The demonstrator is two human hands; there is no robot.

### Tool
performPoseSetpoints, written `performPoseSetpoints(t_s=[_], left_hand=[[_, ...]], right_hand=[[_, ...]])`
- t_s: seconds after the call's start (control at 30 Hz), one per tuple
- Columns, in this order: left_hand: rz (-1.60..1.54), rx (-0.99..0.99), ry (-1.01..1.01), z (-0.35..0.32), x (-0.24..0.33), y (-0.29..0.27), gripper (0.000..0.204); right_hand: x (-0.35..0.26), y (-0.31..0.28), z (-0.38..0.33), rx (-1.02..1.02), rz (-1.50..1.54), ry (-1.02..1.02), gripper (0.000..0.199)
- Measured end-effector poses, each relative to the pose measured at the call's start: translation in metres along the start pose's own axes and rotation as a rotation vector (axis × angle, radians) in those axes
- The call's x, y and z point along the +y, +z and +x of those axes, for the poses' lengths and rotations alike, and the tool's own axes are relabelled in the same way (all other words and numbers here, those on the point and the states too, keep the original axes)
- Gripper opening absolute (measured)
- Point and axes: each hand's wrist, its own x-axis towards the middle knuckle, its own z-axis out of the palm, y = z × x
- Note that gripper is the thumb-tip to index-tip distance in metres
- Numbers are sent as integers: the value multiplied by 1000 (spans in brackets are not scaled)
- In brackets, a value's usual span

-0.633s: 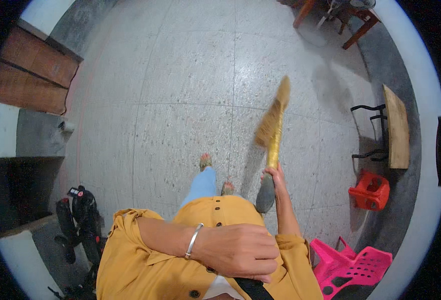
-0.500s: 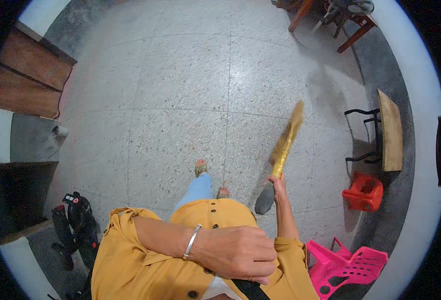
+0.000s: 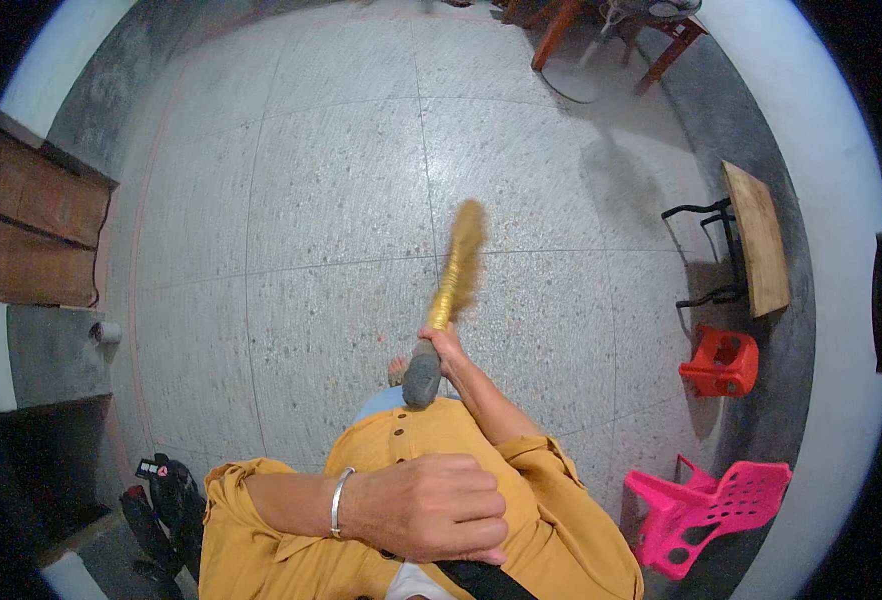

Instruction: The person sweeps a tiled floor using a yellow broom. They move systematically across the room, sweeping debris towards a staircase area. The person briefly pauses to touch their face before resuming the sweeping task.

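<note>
My right hand (image 3: 442, 347) is wrapped round a short broom (image 3: 449, 297) in front of my body. Its dark grey handle end (image 3: 422, 378) points back at me, beside my yellow shirt. Beyond my grip come a shiny gold section and brown bristles (image 3: 470, 235), blurred over the speckled floor (image 3: 331, 200). Against my chest lies my left hand (image 3: 449, 508), its fingers curled closed and a silver bangle (image 3: 341, 500) on the wrist. A black strap (image 3: 486, 580) passes just below that hand. Whatever is inside those fingers, if anything, is hidden.
A red plastic stool (image 3: 721, 362) and a pink plastic chair (image 3: 706, 505) stand on the right. Near them is a wooden-topped piece with black legs (image 3: 758, 240). Wooden furniture legs (image 3: 558, 35) rise at the far right. Black items (image 3: 166, 505) lie at lower left.
My right hand has swung the broom leftward, from the right side to in front of my body. The view has shifted slightly. My left hand stays closed at my chest.
</note>
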Motion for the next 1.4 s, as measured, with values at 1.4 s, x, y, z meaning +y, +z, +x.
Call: performPoseSetpoints(t_s=[1.4], left_hand=[[162,246,-424,245,-233,-103,25]], right_hand=[[-348,-286,431,255,114,439,15]])
